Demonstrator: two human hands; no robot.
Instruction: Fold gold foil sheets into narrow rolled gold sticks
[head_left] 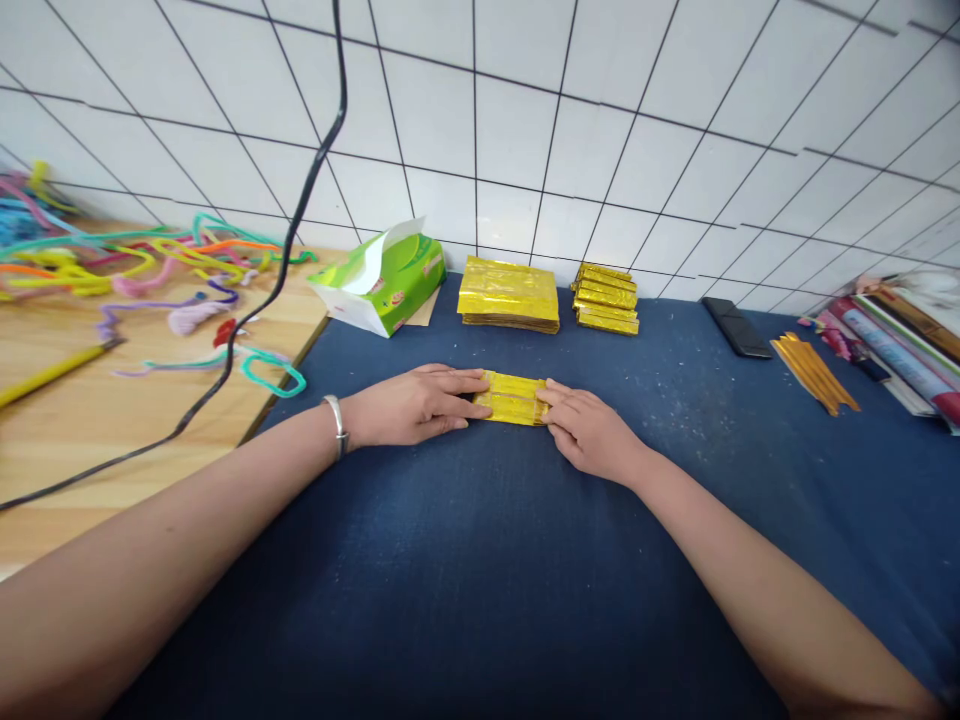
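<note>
A small sheet of gold foil paper (pixel 512 399) with folded strips across it lies on the dark blue cloth, between my two hands. My left hand (pixel 411 405), with a silver bracelet at the wrist, rests its outstretched, parted fingertips on the paper's left edge. On the opposite side, my right hand (pixel 589 425) has its fingers bent together over the right edge, gripping it; its thumb is partly hidden. Behind them stand a thick stack of flat gold foil paper (pixel 508 290) and a smaller pile of folded gold strips (pixel 606 299).
A green tissue box (pixel 394 280) sits behind my left hand. Colourful pipe cleaners (pixel 187 260) cover the wooden table, and a black cable (pixel 300 205) hangs across it. Rightward lie a black phone (pixel 736 327), orange-gold strips (pixel 815 372) and stacked books (pixel 904 345).
</note>
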